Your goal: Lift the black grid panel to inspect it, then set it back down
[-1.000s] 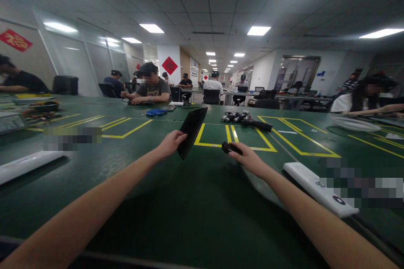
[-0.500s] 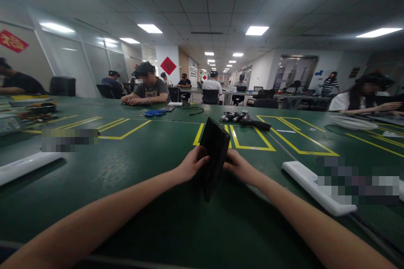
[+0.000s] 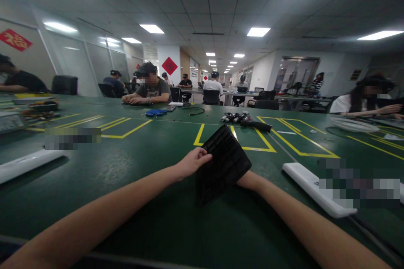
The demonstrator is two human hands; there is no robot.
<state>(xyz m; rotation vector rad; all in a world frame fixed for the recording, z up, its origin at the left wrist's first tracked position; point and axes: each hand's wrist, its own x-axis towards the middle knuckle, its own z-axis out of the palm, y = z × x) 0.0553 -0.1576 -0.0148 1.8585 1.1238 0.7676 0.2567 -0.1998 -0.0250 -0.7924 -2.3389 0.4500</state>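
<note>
Well, in the head view there's one flat black rectangular tray [image 3: 224,166], its face ridged into a grid of compartments too dark to read, tilted over the smooth green table [image 3: 151,227]. The left hand [image 3: 195,162] pinches the tray's left edge; the right hand [image 3: 248,179] is mostly hidden behind it, so I can't tell its grip. Two glossy white bars [image 3: 306,184] flank the tray, well apart.
</note>
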